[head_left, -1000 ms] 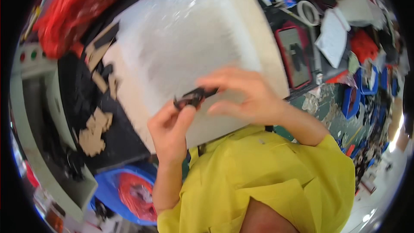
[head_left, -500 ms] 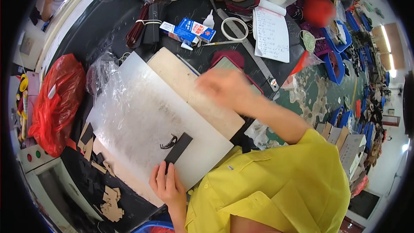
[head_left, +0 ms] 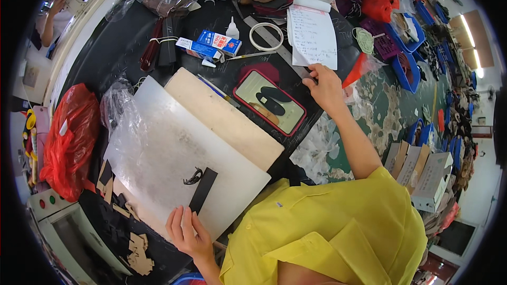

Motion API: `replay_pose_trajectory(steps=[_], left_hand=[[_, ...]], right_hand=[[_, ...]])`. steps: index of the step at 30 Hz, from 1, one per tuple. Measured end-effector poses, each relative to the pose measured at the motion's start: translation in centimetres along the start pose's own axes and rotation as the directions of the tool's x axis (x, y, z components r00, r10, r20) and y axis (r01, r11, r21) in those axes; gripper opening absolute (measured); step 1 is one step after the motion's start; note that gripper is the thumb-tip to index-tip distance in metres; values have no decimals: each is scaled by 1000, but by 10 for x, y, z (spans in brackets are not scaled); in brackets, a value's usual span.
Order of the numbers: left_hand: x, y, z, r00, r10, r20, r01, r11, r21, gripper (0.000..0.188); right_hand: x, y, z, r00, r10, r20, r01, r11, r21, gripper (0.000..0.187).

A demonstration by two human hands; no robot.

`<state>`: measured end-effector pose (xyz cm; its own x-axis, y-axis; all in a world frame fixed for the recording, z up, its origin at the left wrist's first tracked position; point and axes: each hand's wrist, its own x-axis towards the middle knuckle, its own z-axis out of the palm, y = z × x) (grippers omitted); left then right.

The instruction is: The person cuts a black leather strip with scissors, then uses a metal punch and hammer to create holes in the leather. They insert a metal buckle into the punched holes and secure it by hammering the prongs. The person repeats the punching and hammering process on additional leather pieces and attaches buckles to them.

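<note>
My right hand (head_left: pixel 325 88) reaches to the near end of a metal ruler (head_left: pixel 293 61), its fingers closed round that end. The ruler lies slantwise beside a notepad with handwriting (head_left: pixel 314 34). My left hand (head_left: pixel 189 234) rests with fingers stretched out at the near edge of a pale grey metal plate (head_left: pixel 179 148). Its fingertips are by the lower end of a flat black strip (head_left: pixel 204 189). A small bundle of thin black cord or strip (head_left: pixel 193 176) lies against the strip. Under the plate is a cream board (head_left: pixel 224 113).
Right of the board lies a phone in a red case (head_left: pixel 270 102). Farther back are blue-and-white boxes (head_left: pixel 219 41), a small white bottle (head_left: pixel 232 28) and a tape ring (head_left: pixel 266 37). A red plastic bag (head_left: pixel 71 140) stands at left, above cardboard scraps (head_left: pixel 139 255).
My right hand has moved from above the board and phone, away to the right, onto the ruler's end. The phone is now uncovered. My left hand stays by the black strip, its fingers drawn slightly off it.
</note>
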<state>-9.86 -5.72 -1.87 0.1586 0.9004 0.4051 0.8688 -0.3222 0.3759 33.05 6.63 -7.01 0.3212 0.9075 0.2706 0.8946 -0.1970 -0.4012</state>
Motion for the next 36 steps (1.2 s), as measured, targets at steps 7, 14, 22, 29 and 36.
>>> replay_pose_trajectory(steps=[7,14,22,29,36], left_hand=[[-10,-7,-9,998,56,25,-55,998,-8,18],[11,0,-29,968,242,-66,-239,970,50,17],[73,75,-18,826,448,343,-467,884,-30,28],[-23,36,-6,965,28,260,16,986,-166,43],[-44,48,10,980,-1,197,-4,1000,22,34]], right_hand=[[-19,39,-66,931,281,231,-271,960,-75,22],[-62,15,-172,983,166,81,-183,944,273,15],[-46,-115,-102,656,-720,224,566,667,485,16],[156,67,-23,888,-457,-50,441,876,-195,34],[235,75,12,936,-282,213,353,741,-571,42]])
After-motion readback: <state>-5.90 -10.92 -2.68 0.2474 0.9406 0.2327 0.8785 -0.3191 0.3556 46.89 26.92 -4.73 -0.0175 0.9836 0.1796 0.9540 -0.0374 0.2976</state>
